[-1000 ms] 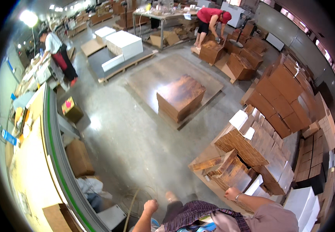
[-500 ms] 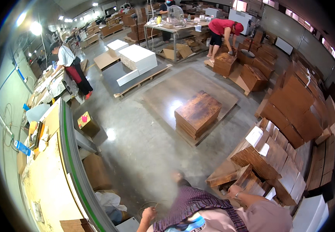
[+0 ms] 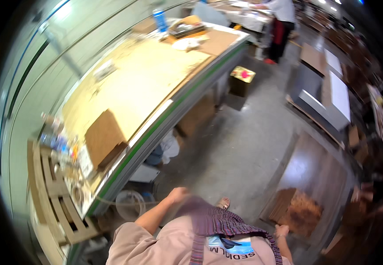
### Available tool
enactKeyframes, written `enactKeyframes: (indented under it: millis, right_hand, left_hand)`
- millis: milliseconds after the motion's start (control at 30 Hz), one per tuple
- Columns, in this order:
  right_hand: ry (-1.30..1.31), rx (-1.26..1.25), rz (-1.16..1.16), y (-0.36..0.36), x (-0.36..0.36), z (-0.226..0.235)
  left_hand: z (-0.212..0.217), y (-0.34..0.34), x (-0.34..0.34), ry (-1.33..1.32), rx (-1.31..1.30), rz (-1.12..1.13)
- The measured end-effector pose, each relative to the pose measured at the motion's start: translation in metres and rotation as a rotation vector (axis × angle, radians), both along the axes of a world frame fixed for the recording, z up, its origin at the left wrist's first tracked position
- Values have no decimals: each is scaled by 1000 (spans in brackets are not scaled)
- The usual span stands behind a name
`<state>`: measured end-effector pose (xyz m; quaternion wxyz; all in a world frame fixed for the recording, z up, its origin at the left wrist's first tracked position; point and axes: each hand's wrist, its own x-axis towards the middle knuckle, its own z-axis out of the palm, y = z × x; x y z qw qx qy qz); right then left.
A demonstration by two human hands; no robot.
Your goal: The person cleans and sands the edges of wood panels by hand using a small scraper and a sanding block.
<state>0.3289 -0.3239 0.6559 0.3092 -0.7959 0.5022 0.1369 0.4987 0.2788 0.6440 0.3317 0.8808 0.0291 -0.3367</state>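
Observation:
My left hand [image 3: 179, 193], slightly blurred, is curled closed in front of my waist, beside the striped dark apron [image 3: 220, 222]. What it holds, if anything, cannot be made out. At my right side, my right hand [image 3: 282, 230] hangs low with its fingers bent in; their contents are hidden. Beyond that hand, a stack of brown wood-patterned panels [image 3: 304, 214] sits on a large brown board [image 3: 313, 159] on the floor. To my left, brown panels [image 3: 105, 134] lie on the near end of a long worktable [image 3: 134, 84] with a green-striped edge.
A clear round tub [image 3: 129, 203] stands beside the table's near end, close to slotted brown pieces [image 3: 63, 207]. Farther ahead are a gold tin [image 3: 242, 81], white blocks [image 3: 339, 95] on a pallet, and a standing person [image 3: 282, 26]. A blue bottle [image 3: 159, 20] stands on the worktable.
My view has swung left toward the worktable. My right hand has come away from the brown wooden pieces at the right, which are out of view now. My left hand stays curled.

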Motion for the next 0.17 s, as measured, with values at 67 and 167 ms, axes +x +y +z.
enactKeyframes:
  millis: [67,167]
  right_hand:
    - [-193,-384,423,-83,77,-41]
    - [-200,33,167,-68,184,-51]
  left_hand:
    - [23,-26,10,20,-3,71]
    - [19,4,-58,47,149,139]
